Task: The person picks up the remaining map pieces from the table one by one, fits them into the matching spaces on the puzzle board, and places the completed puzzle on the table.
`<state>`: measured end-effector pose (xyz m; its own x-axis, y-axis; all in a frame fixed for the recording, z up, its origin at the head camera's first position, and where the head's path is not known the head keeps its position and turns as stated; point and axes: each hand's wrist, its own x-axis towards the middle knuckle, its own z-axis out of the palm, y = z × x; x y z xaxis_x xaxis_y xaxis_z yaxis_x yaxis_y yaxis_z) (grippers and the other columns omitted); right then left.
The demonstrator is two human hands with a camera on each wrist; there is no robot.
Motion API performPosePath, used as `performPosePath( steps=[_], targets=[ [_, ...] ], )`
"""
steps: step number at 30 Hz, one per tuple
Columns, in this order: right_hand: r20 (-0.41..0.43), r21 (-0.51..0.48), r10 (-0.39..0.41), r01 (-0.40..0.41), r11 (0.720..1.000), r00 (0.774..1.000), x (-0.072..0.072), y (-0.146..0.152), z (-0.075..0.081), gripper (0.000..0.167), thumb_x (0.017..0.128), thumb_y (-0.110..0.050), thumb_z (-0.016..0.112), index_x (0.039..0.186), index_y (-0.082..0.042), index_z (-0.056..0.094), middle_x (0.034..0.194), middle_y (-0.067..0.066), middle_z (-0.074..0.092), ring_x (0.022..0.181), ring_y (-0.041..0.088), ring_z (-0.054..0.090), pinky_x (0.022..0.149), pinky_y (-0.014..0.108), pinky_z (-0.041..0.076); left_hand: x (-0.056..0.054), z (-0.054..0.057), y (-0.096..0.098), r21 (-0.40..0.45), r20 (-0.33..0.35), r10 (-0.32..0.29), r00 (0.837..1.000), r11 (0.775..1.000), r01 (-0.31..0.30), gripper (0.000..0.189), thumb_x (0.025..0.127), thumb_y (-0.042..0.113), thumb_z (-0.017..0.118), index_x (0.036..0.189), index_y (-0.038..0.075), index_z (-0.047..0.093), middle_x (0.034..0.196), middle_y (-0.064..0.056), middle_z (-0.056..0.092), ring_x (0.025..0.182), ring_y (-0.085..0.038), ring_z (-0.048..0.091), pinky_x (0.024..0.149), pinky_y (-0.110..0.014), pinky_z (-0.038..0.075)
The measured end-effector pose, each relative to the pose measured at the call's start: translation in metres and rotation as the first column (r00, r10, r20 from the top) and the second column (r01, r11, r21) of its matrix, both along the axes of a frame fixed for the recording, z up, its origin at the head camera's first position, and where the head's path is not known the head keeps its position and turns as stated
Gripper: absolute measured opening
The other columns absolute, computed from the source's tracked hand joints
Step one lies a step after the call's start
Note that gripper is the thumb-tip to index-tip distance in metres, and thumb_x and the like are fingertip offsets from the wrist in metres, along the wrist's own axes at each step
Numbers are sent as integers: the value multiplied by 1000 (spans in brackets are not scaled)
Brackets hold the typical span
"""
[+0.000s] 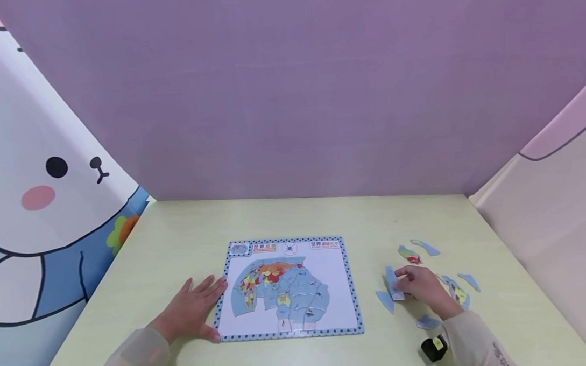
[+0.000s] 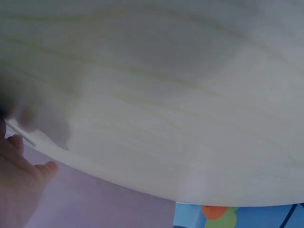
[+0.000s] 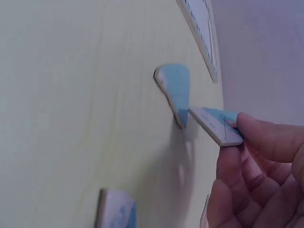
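My right hand (image 1: 421,287) pinches a light blue and white puzzle piece (image 3: 219,124) between thumb and fingers, to the right of the board. Just beside it a blue pointed puzzle piece (image 3: 176,90) lies on the table. My left hand (image 1: 193,310) is spread at the left edge of the puzzle board (image 1: 343,310), its fingertips and thumb at the dotted blue border. On the board, a partly assembled world map (image 1: 301,290) shows several joined pieces, with white gaps around them. In the left wrist view only part of the left hand (image 2: 21,175) shows.
Several loose pieces lie right of the board, among them a green and red piece (image 1: 409,254), a curved blue piece (image 1: 426,248) and a small blue piece (image 1: 469,282). A black object (image 1: 434,349) with a yellow mark stands near the right forearm. A purple wall (image 1: 310,107) closes the back.
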<state>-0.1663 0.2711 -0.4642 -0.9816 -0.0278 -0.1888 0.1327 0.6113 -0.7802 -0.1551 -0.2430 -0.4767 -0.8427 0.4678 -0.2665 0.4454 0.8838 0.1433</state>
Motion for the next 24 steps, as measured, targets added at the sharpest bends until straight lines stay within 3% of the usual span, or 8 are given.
performPosePath(
  steps=[4, 10, 24],
  targets=[
    [16, -70, -5, 6, 998, 1000, 6, -11, 2, 30, 84, -1, 69, 107, 14, 59, 78, 7, 68, 61, 17, 59, 53, 30, 48, 1, -1, -1, -9, 11, -7, 1000, 1000, 7, 115, 63, 74, 67, 147, 2, 35, 152, -11, 34, 141, -39, 22, 108, -66, 14],
    [50, -98, 27, -22, 995, 998, 13, -29, 5, 31, 84, 0, 68, 110, 15, 60, 78, 9, 69, 62, 17, 60, 53, 30, 48, -1, 1, 0, -1, 24, 0, 1000, 1000, 0, 115, 63, 74, 67, 147, 2, 34, 153, -12, 33, 141, -39, 22, 109, -63, 15],
    [98, -135, -54, 67, 989, 994, 17, -47, 0, 29, 82, 0, 69, 109, 11, 63, 74, 5, 67, 60, 16, 57, 53, 27, 46, -2, 1, 0, -6, 29, 0, 1000, 1000, 0, 115, 63, 72, 69, 147, 3, 34, 153, -12, 33, 142, -38, 21, 110, -63, 15]
  ],
)
